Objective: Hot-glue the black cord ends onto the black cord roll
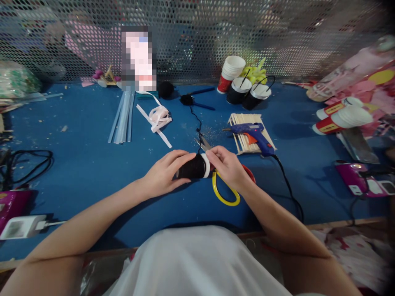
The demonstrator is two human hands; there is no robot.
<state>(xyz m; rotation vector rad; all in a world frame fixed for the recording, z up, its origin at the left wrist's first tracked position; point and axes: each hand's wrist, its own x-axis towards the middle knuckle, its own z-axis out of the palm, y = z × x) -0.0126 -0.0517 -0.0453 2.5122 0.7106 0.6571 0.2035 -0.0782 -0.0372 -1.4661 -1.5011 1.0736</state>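
My left hand was wrapped around a black-covered paper cup lying on its side just above the blue table, gripping its dark body. My right hand pinched the cup's white rim with thumb and fingers closed on it. Under that hand lay scissors with one yellow and one red loop, their blades poking out beyond the cup. Just past them, a blue glue gun rested on a mat of wooden sticks, its black cord trailing toward me. To the left lay white ribbon and clear glue sticks. Farther back stood two finished black cups beside a stack of paper cups, against the perforated metal screen.
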